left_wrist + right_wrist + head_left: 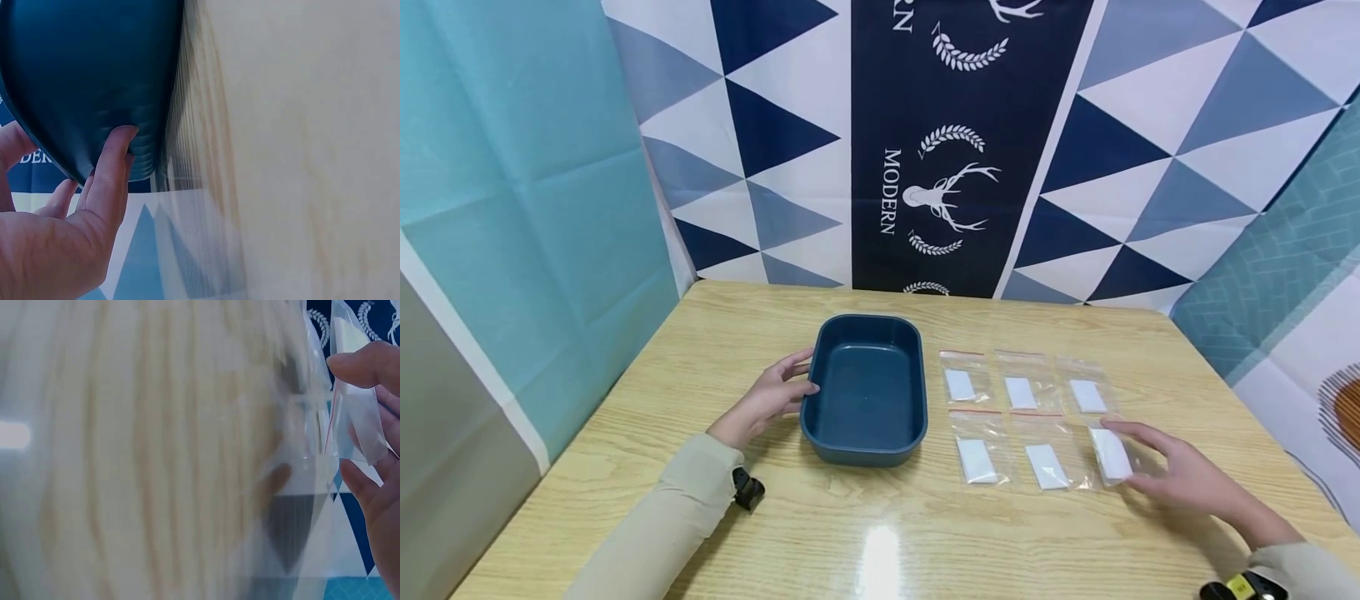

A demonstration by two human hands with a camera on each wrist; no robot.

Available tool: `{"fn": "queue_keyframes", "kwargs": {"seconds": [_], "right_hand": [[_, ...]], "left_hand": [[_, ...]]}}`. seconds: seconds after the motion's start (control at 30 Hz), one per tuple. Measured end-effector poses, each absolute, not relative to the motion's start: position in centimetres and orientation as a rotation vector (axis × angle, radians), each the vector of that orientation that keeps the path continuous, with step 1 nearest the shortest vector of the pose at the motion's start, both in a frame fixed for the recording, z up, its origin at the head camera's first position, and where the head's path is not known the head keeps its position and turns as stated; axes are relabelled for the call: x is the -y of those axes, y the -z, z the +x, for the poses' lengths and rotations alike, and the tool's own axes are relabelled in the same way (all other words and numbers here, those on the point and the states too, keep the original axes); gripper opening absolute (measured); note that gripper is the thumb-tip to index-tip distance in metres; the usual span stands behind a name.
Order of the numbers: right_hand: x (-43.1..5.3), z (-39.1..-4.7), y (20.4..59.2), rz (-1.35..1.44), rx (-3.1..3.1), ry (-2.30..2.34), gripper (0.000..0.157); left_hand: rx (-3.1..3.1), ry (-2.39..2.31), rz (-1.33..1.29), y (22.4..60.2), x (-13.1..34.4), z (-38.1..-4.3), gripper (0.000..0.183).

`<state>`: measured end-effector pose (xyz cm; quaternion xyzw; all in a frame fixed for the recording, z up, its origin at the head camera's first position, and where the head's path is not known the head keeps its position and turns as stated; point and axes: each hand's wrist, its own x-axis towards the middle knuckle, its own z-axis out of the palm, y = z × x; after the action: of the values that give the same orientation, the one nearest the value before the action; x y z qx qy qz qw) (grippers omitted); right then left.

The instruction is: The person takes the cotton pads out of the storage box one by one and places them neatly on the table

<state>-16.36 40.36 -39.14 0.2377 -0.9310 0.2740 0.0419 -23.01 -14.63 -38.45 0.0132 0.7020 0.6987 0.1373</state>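
Observation:
A dark blue rectangular plastic basin (865, 457) with rounded corners sits on the table, with nothing inside. My left hand (767, 400) holds its left side, thumb at the rim. In the left wrist view, the fingers (112, 169) lie against the basin's outer wall. On the right, my right hand (1187, 471) pinches a small clear zip bag (1111, 454) with a white rectangular piece inside. The right wrist view shows this zip bag (356, 419) tilted up between thumb and fingers. Its nearest neighbour is another zip bag (1049, 465) lying flat.
Several more clear zip bags with white pieces lie in two rows right of the basin, among them one at the back left (959, 383) and one at the back right (1087, 395). A patterned cloth (775, 125) hangs behind the wooden table (715, 325).

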Motion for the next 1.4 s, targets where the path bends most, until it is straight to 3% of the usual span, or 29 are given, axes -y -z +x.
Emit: {"fn": "queue_keyframes", "kwargs": {"seconds": [0.47,1.4], "right_hand": [[-41.1,-16.9,40.4,0.944,2.806,-0.962,0.067],[-41.8,-17.2,39.9,1.116,2.817,-1.192,0.065]], "left_hand": [[-2.039,-2.022,0.044,38.5,14.6,-23.1,0.065],[-2.037,-2.018,0.012,38.5,14.3,-22.9,0.065]]}}
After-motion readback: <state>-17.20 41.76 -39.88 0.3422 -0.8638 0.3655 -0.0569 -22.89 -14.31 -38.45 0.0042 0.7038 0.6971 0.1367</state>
